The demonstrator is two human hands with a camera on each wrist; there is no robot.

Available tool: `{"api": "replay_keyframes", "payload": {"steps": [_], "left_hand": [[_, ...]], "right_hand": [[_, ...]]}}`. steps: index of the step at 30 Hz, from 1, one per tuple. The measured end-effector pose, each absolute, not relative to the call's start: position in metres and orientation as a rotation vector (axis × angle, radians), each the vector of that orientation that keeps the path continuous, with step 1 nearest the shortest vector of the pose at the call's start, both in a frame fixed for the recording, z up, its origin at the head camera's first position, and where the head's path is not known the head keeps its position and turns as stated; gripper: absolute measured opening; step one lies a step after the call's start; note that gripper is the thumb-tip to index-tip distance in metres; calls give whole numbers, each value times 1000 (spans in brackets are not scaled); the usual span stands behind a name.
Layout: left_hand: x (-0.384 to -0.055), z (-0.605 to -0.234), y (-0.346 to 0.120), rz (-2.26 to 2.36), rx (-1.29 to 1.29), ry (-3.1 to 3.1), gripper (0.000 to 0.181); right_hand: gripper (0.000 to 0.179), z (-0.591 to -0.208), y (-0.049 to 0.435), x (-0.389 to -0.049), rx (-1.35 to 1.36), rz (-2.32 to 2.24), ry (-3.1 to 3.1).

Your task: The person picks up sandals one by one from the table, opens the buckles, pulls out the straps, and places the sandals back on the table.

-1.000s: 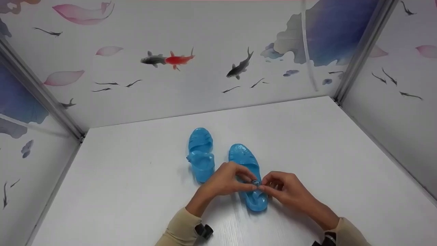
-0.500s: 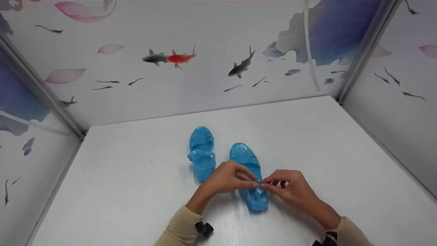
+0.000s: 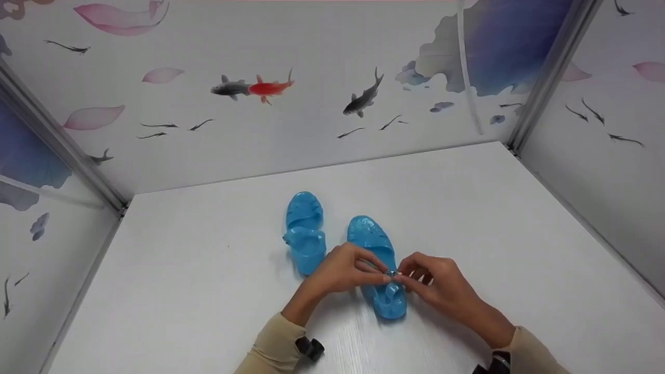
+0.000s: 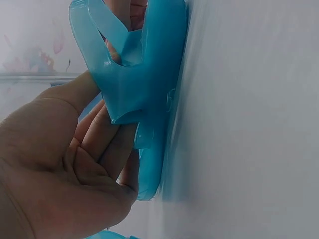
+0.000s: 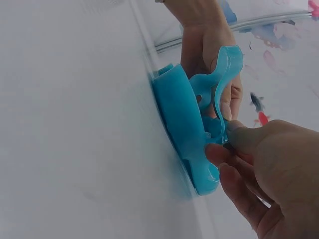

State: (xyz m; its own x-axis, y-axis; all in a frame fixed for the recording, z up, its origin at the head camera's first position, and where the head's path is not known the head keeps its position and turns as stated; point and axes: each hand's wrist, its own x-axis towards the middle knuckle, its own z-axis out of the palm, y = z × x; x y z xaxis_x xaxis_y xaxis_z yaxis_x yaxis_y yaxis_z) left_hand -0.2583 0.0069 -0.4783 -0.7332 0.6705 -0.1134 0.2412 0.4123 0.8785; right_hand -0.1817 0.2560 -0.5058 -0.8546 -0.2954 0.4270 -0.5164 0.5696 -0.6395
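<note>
A translucent blue jelly sandal [image 3: 369, 234] lies on the white table, toe pointing away, with both hands at its ankle strap [image 5: 228, 67]. From the left, my left hand [image 3: 345, 271] reaches across the sandal and holds the strap near a small shiny buckle [image 3: 392, 274]. My right hand [image 3: 441, 284] pinches the strap at the buckle from the other side, thumb and index finger [image 5: 244, 134] close together. Part of the strap loops up behind the fingers toward the heel. Fingertips hide much of the buckle. In the left wrist view, the left hand [image 4: 65, 154] curls beside the sandal's side.
The matching blue sandal [image 3: 305, 210] stands to the left, slightly farther back, its strap lying across it. White panels [image 3: 291, 140] printed with fish and petals enclose the table [image 3: 182, 270] at the back and both sides.
Both hands stay at the buckle with small finger shifts. The strap's loop near the heel now stands up more plainly, and the right hand has risen slightly.
</note>
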Motion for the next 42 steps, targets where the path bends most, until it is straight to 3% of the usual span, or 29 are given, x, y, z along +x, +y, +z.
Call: {"api": "replay_keyframes", "payload": {"steps": [27,42], "left_hand": [[-257,-477,7,1307,787,2174,29],[-262,-480,0,1272,895,2145,26]], "right_hand": [[10,-510,256,-185,662,1263,-2538],[11,-507,265,-190,814,1413,-2555]]}}
